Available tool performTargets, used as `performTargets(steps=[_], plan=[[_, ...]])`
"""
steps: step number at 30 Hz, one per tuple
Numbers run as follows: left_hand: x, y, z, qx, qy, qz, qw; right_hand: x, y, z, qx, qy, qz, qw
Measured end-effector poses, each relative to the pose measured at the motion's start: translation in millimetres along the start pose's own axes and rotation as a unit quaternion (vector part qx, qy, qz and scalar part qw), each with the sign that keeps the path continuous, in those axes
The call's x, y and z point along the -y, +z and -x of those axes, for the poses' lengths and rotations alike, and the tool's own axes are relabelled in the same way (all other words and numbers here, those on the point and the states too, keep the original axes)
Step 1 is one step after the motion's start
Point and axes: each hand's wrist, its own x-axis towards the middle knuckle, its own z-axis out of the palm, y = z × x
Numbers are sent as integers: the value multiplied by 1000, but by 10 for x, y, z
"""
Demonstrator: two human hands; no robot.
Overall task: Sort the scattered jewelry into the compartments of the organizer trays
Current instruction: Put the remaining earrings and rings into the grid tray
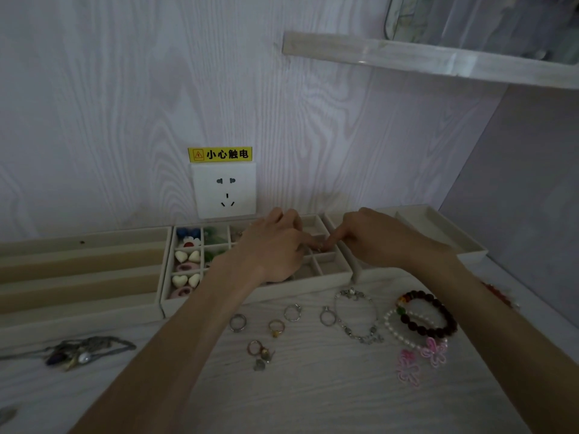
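Note:
My left hand [272, 245] and my right hand [372, 236] meet over the right side of the gridded organizer tray [335, 272]. Their fingertips pinch a small metal piece [319, 247] above one compartment; what it is I cannot tell. The tray's left compartments hold heart-shaped and coloured beads [187, 258]. On the table in front lie several rings [275, 327], a silver bracelet [357, 317], a dark bead bracelet [429, 314], a pearl bracelet [398, 330] and pink flower pieces [419, 361].
A long-slot tray [78, 270] stands at the left and another tray [438, 227] at the right, all against the wall. Grey necklaces [81, 349] lie at the left front. A wall socket [224, 189] sits behind; a shelf [423, 57] hangs above right.

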Motion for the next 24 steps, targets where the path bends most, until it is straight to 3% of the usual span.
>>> performTargets(steps=[18,24], plan=[[-38,48,-8,-10,-5,-47,999,64,-23,32,5,15,30,999],[-25,-148,30,-16,-13,10,1000,46,-138,167,-54,8,-13,998]])
